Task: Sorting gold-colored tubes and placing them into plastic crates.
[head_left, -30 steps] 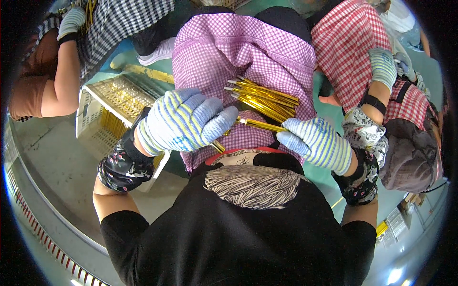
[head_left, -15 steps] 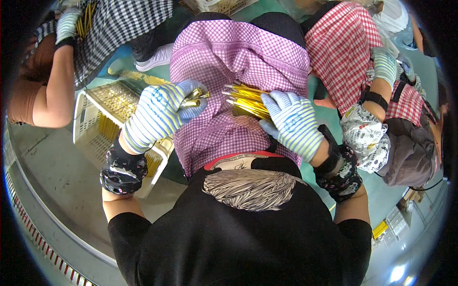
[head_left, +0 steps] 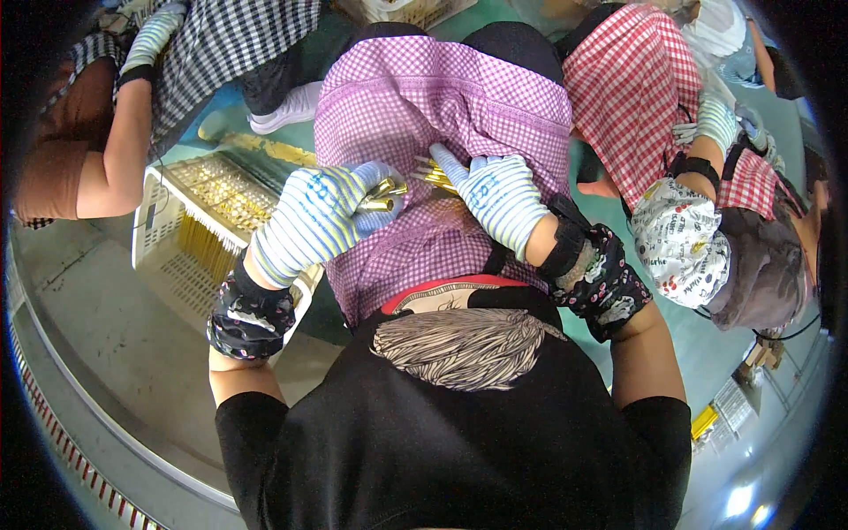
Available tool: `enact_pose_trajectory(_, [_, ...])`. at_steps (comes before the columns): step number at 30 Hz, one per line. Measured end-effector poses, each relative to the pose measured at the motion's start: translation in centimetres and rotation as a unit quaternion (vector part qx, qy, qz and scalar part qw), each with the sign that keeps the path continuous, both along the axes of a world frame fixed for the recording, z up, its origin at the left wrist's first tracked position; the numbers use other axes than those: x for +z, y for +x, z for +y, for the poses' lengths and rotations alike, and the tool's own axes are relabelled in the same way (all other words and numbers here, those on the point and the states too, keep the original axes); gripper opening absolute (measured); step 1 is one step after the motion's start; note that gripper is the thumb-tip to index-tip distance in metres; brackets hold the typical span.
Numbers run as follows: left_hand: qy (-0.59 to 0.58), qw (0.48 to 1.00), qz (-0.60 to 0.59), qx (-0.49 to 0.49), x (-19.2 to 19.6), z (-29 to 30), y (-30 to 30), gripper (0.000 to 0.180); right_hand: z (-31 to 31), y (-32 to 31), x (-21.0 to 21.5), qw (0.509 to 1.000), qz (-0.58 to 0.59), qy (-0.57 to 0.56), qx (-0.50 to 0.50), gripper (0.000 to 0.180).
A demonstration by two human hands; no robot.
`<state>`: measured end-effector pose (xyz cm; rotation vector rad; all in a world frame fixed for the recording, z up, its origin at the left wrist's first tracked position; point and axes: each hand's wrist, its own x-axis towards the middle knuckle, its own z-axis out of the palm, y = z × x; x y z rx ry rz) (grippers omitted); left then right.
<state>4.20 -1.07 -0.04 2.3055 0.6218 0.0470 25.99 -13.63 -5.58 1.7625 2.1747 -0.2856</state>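
My left hand (head_left: 309, 216), in a striped knit glove, is closed around a few short shiny gold tubes (head_left: 378, 205); their ends stick out past the thumb and fingers. To its right, above my lap, my right hand (head_left: 505, 199) in a matching glove covers a bundle of thin gold sticks with whitish tips (head_left: 433, 175). The index finger stretches along the bundle while the other fingers bend over it. Only the tip ends of the sticks show; the palm hides the rest. The two hands are close but apart.
A purple checked apron (head_left: 424, 106) covers my lap. Left of me, a cream plastic crate (head_left: 146, 234) holds many gold sticks. A co-worker's gloved hand (head_left: 155, 40) is at the upper left, another's glove (head_left: 715, 124) at the right. A second crate (head_left: 402, 11) stands ahead.
My left hand has moved right, toward the middle, with the gold tubes. My right hand has shifted left over the gold sticks and now covers most of them.
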Motion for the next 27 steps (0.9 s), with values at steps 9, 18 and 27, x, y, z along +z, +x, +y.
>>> enact_pose_trajectory(9, [0.041, 0.999, -0.012, -0.004, -0.3, -0.5, -1.2, 0.022, -0.9, 3.3, 1.0, 0.786, 0.575, -0.090, -0.211, 0.079])
enact_pose_trajectory(18, [-0.019, 0.997, -0.044, 0.069, 0.7, 0.0, -0.6, 0.025, -0.8, 7.8, 3.8, 0.503, 0.742, 0.006, -0.444, 0.057])
enact_pose_trajectory(27, [-0.419, 0.887, -0.067, 0.184, 4.0, 2.9, 6.4, 0.032, 0.0, 8.7, 7.3, 0.290, 0.865, -0.034, -0.407, 0.058])
